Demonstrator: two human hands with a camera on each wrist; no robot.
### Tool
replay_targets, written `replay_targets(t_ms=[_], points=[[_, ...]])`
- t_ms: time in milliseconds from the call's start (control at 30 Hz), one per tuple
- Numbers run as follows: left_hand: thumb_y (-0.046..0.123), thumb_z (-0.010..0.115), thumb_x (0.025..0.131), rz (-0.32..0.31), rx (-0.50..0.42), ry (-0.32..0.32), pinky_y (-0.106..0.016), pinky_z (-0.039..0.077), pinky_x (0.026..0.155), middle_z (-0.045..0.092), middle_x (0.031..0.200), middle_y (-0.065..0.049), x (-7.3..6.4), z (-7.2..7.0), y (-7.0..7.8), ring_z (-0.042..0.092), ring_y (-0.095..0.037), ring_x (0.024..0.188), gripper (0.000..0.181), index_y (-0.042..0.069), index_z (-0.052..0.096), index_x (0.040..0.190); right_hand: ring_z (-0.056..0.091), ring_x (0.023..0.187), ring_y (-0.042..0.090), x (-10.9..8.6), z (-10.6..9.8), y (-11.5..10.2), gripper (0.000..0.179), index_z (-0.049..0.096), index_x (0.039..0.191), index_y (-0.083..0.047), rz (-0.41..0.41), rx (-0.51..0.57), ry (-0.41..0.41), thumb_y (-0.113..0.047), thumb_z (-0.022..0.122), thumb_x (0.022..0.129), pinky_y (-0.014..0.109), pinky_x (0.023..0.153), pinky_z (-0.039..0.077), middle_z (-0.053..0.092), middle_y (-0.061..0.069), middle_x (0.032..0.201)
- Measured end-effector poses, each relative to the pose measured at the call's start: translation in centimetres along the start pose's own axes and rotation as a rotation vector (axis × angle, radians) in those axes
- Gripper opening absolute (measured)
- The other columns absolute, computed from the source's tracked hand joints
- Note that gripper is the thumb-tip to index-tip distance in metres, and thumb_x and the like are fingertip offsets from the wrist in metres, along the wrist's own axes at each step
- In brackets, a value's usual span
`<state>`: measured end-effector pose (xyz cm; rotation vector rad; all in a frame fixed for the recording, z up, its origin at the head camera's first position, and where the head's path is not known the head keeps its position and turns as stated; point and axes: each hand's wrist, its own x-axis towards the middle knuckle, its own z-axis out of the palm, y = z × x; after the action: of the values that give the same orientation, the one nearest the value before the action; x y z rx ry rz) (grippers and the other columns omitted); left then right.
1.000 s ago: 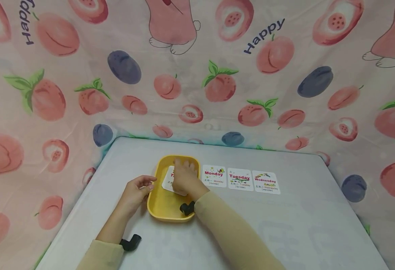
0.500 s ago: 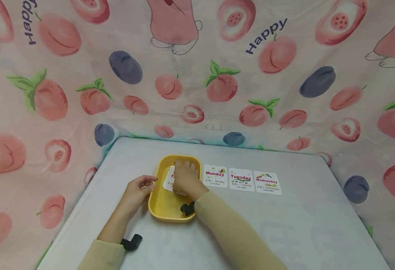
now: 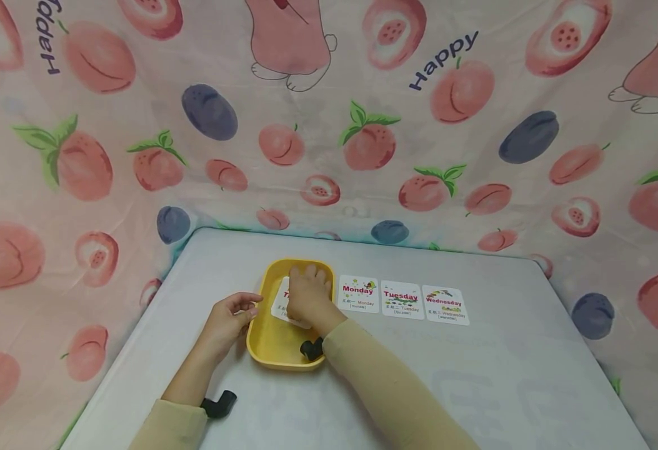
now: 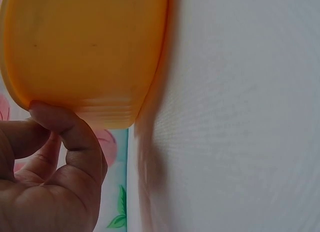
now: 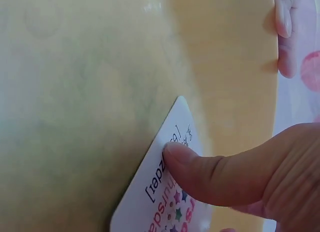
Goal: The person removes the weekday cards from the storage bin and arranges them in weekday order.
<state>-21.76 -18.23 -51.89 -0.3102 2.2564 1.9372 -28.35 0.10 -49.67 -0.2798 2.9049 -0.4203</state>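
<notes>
A yellow plastic tray (image 3: pixel 286 361) lies on the white table. My left hand (image 3: pixel 229 322) holds its left side, with fingertips at the rim in the head view. In the left wrist view the thumb (image 4: pixel 60 119) lies against the tray's outer wall. My right hand (image 3: pixel 310 300) reaches into the tray and grips a white card (image 3: pixel 280 306). The right wrist view shows the thumb across the printed face of this Thursday card (image 5: pixel 150 192), which sits at a slant over the tray floor. The right fingers on the card's other side are mostly hidden.
Right of the tray, a row of cards lies flat: Monday (image 3: pixel 358 295), Tuesday (image 3: pixel 402 300) and Wednesday (image 3: pixel 445 306). A curtain (image 3: pixel 329 125) printed with peaches hangs behind the table (image 3: pixel 503 375). Black angled pieces (image 3: pixel 220 405) stick out at both wrists.
The Thursday card has turned slightly under my right hand, showing a little more of its lower edge. My left hand and the tray stay in place.
</notes>
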Motion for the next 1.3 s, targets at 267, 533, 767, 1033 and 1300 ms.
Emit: replay_targets(t_ms=[267,533,767,1033,1300], points=[[0.003,0.064,0.105,-0.004,0.013,0.002,-0.021,0.050,0.066,0.059,0.105,-0.006,0.1,0.0,-0.1,0.055,-0.017,0.089,0.029,0.002,0.069,0.134,0.040,0.121,0.034,0.0,0.0,-0.1,0.062,0.060,0.122,-0.017,0.010,-0.040,0.028,-0.024,0.098,0.074,0.051,0.107,0.041,0.048,0.015,0.130],[0.002,0.064,0.104,0.002,0.022,0.007,-0.021,0.051,0.066,0.060,0.105,-0.006,0.1,0.0,-0.2,0.055,-0.018,0.089,0.029,0.002,0.069,0.133,0.040,0.116,0.033,-0.1,0.1,-0.2,0.047,0.060,0.116,-0.018,-0.004,-0.077,0.053,-0.020,0.090,0.081,0.046,0.096,0.038,0.051,0.012,0.122],[0.002,0.065,0.104,0.008,0.027,0.013,-0.021,0.051,0.066,0.060,0.105,-0.007,0.0,0.0,-0.2,0.055,-0.020,0.091,0.029,0.003,0.070,0.133,0.043,0.119,0.034,-0.1,0.4,-0.5,0.045,0.061,0.124,-0.019,-0.005,-0.083,0.091,-0.020,0.086,0.087,0.053,0.102,0.042,0.051,0.013,0.125],[0.003,0.065,0.104,0.009,0.035,0.009,-0.021,0.051,0.066,0.060,0.105,-0.007,0.3,-0.1,-0.4,0.055,-0.019,0.089,0.029,0.003,0.070,0.133,0.047,0.118,0.033,-0.3,0.1,-0.7,0.055,0.059,0.138,-0.018,-0.021,-0.077,0.125,-0.019,0.084,0.089,0.053,0.101,0.053,0.051,0.015,0.132],[0.004,0.065,0.105,0.014,0.030,0.003,-0.022,0.049,0.063,0.060,0.105,-0.007,-0.1,0.0,-0.2,0.054,-0.017,0.085,0.030,0.002,0.069,0.134,0.051,0.108,0.030,-0.6,-0.8,-0.7,0.049,0.063,0.132,-0.016,-0.068,-0.059,0.164,-0.016,0.086,0.089,0.043,0.100,0.053,0.054,0.013,0.128]])
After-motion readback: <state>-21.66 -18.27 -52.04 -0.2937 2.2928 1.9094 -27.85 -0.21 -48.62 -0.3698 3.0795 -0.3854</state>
